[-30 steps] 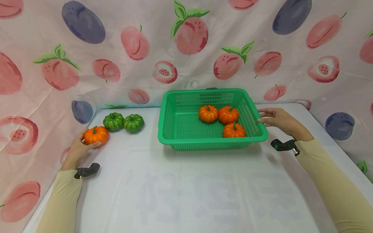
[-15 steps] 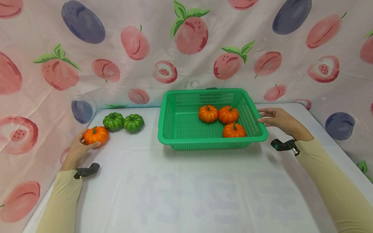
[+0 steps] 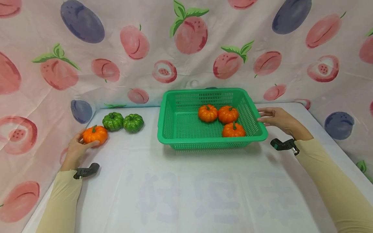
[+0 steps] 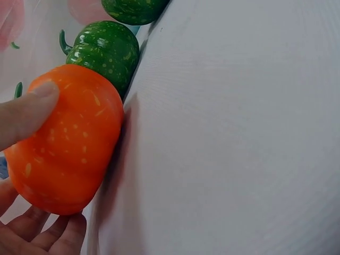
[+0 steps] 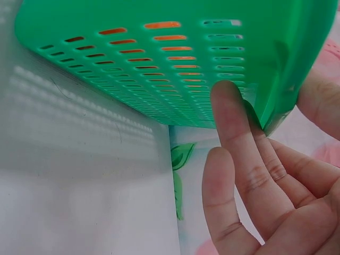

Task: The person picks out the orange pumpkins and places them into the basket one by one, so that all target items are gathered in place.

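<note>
At the left of the table, my left hand (image 3: 76, 149) holds a small orange pumpkin (image 3: 95, 135). In the left wrist view its thumb lies on the pumpkin's side and the other fingers curl at its lower end. Two green pumpkins (image 3: 113, 121) sit just beyond, side by side. My right hand (image 3: 276, 120) is at the right end of a green plastic basket (image 3: 212, 141), its fingers extended. In the right wrist view the fingers (image 5: 234, 117) lie along the slotted outer wall under the rim, and the thumb is by the rim. Three orange pumpkins (image 3: 208, 113) rest inside the basket.
A white cloth (image 3: 186, 187) with faint grey marks covers the table. Behind and along both sides hangs a fruit-print curtain (image 3: 192, 71), close to the basket's back and to my left hand. Black wrist mounts (image 3: 86, 171) jut from both arms.
Nearly everything holds still. Only a very slight shift of the whole view shows; both hands keep their places on the pumpkin and at the basket.
</note>
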Motion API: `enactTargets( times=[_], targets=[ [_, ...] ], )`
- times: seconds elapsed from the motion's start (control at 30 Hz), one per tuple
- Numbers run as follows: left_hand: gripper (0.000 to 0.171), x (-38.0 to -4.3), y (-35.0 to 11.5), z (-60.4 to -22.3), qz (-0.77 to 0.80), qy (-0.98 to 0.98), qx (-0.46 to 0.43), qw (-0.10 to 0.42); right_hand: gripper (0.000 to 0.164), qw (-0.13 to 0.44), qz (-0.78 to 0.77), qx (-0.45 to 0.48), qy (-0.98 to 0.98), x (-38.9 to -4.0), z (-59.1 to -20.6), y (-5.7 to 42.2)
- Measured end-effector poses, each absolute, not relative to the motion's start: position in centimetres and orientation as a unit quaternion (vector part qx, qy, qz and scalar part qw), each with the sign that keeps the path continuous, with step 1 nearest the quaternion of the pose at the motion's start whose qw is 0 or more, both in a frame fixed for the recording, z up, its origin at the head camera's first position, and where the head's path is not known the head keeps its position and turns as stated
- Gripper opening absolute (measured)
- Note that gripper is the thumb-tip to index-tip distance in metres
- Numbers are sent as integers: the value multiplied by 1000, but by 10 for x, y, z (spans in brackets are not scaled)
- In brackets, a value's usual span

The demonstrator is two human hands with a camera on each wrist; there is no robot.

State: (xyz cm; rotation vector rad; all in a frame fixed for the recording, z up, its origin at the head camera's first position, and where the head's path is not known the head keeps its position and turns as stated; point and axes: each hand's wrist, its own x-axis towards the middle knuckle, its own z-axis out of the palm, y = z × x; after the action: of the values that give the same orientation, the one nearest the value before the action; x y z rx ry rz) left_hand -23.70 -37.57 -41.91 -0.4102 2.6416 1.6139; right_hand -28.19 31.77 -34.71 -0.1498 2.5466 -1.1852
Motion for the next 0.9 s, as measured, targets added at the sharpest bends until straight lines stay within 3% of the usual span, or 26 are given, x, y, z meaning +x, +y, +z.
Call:
enactTargets(
  times=[0.6, 0.9],
  targets=[
    [86, -238, -378, -410, 487, 854, -182, -10, 69, 162, -421, -55, 891, -284, -349, 319],
    [74, -232, -373, -401, 578, 796, -151, -96, 69, 163, -426, -52, 889, -282, -347, 318]
  ],
)
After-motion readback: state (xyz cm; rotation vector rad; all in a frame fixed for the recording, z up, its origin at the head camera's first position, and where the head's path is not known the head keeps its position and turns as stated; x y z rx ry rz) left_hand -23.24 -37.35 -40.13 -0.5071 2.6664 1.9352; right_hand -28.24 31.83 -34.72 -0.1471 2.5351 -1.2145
